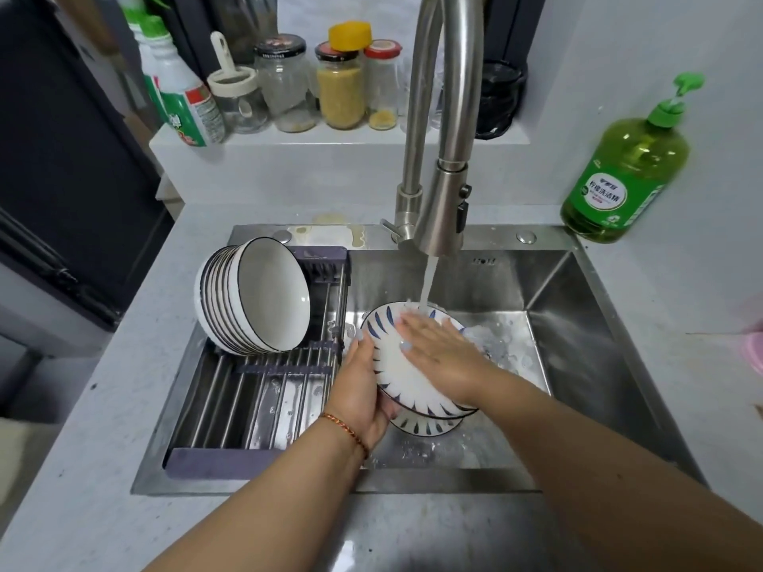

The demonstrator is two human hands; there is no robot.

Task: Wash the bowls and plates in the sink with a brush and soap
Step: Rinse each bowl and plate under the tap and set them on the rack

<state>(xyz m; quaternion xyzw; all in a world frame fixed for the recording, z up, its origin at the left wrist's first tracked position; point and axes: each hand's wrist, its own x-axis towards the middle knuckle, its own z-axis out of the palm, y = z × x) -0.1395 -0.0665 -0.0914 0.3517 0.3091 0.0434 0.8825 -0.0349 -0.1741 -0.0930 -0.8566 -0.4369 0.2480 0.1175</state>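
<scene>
The person's got a white plate with blue leaf marks [396,365] tilted over the steel sink [578,324], right under the running faucet [444,216]. Left hand [363,390] grips the plate's left rim, fingers curled under it and thumb on top. Right hand [433,344] lies flat on the plate's face, fingers straight, with the water [427,286] hitting just by the fingertips. Another matching plate [425,425] sits underneath in the basin. A stack of white bowls [252,299] leans on its side on the drying rack [264,390] over the sink's left half. The green soap bottle [623,167] stands on the counter [103,406], back right.
</scene>
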